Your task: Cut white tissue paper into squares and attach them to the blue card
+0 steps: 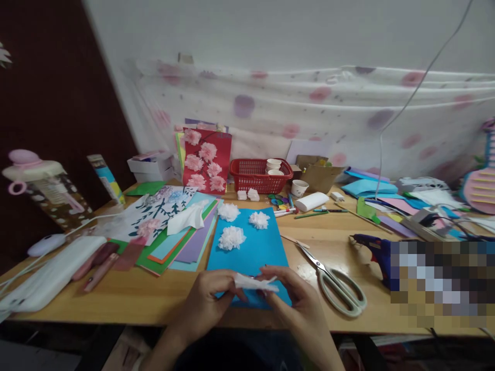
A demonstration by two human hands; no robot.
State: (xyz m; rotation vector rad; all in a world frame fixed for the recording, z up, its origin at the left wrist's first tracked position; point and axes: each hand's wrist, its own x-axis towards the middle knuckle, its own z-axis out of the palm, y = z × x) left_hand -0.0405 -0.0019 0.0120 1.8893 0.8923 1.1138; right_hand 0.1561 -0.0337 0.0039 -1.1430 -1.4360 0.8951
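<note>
Between my two hands is a small gathered piece of white tissue paper (255, 282), held over the near edge of a blue sheet of paper (257, 260). My left hand (212, 296) pinches its left end. My right hand (294, 296) grips the right end with thumb and fingers. Three fluffy white paper flowers lie toward the far part of the blue sheet: one at the left back (228, 212), one at the right (259, 220), and a larger one (231, 237) in front. The fingertips partly hide the tissue.
Scissors (336, 286) and a blue glue gun (373, 250) lie to the right. Coloured paper sheets (193, 247) with a white tissue (187, 218) are on the left. Behind stand a red basket (261, 183), a paper cup (299, 188) and a red card with pink flowers (224, 149).
</note>
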